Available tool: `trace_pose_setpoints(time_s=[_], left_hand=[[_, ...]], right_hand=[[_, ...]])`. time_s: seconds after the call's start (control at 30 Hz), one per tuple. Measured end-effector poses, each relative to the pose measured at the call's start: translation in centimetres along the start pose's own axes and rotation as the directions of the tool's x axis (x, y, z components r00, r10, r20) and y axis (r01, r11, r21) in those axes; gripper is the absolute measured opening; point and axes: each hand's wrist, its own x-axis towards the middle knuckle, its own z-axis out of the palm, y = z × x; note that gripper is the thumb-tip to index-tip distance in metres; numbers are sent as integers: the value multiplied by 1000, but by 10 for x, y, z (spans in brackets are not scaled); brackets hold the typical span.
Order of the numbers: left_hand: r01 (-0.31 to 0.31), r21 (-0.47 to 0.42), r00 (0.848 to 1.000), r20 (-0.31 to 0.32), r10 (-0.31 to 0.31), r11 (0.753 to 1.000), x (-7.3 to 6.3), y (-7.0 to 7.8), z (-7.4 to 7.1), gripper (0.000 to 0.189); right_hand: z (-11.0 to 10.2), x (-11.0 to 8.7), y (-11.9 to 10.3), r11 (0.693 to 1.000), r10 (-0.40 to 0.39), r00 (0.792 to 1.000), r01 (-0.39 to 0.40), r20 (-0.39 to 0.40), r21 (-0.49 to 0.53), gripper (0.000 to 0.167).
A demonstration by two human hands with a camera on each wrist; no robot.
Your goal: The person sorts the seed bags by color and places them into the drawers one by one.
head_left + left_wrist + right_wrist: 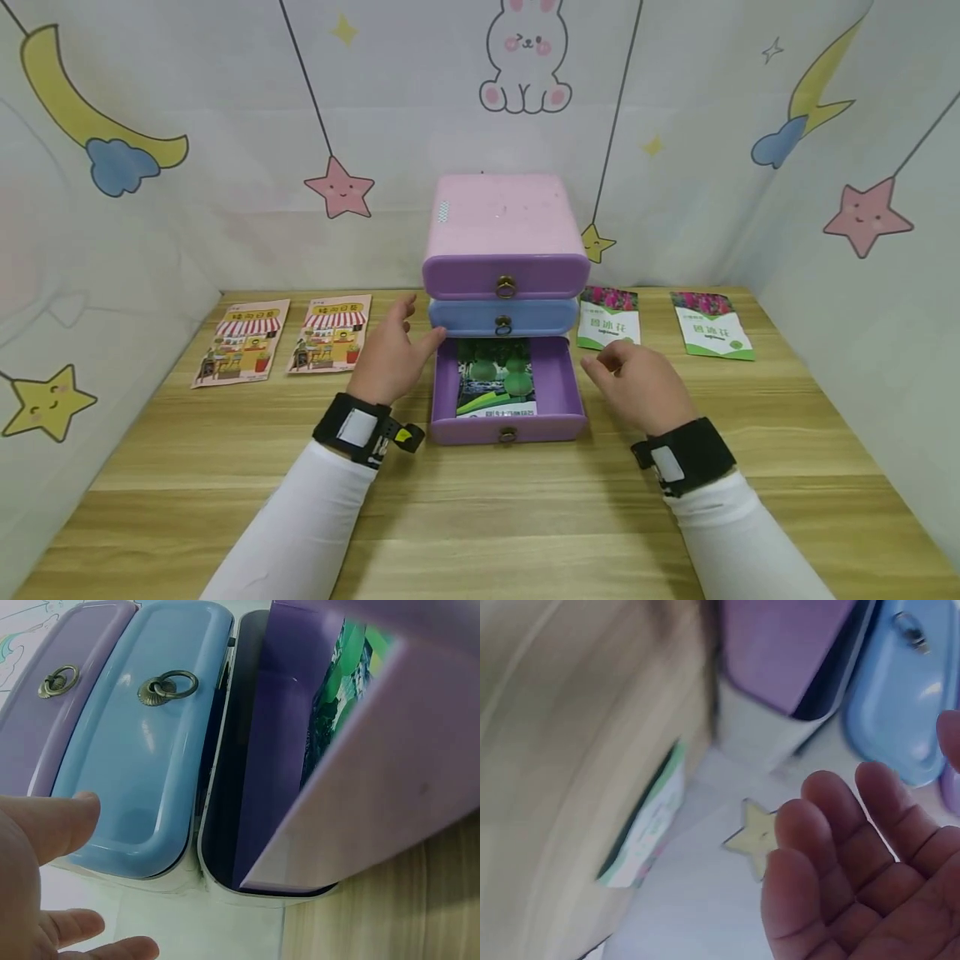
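A small drawer cabinet (pixel 504 212) with a pink top stands at the back of the table. Its purple bottom drawer (pixel 507 431) is pulled out, and a green picture packet (pixel 495 377) lies inside. To the cabinet's left is my left hand (pixel 392 357), thumb near the blue middle drawer (pixel 150 742) and fingers extended, holding nothing. Whether the thumb touches the cabinet, I cannot tell. My right hand (pixel 643 385) hovers off the right side of the pulled-out drawer; in the right wrist view its fingers (pixel 832 832) are loosely bent around nothing.
Two pink packets with striped awnings, an outer one (pixel 242 343) and an inner one (pixel 330 333), lie left of the cabinet. On the right are two white-and-green flower packets, one close by (pixel 609 317) and one farther out (pixel 711 325). A patterned curtain (pixel 405 108) hangs behind.
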Motion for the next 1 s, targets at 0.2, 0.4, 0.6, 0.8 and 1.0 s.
trace_pose_setpoints(time_s=[0.2, 0.4, 0.6, 0.8, 1.0], left_hand=[[-5, -14, 1000, 15, 6, 1000, 4, -1, 4, 81], [-45, -26, 999, 28, 45, 999, 5, -3, 8, 81], [-135, -100, 989, 43, 140, 986, 6, -6, 12, 79], [-207, -184, 973, 62, 222, 961, 7, -7, 15, 75], [-197, -201, 974, 71, 215, 960, 8, -8, 15, 69]], right_hand=[[-3, -14, -22, 996, -81, 997, 82, -9, 46, 34], [-1, -29, -44, 975, -200, 980, 200, -14, 99, 24], [6, -44, -63, 959, -270, 963, 268, 4, 96, 21], [18, -54, -75, 947, -310, 950, 306, 35, 96, 21], [29, -60, -82, 941, -331, 938, 320, 104, 113, 20]])
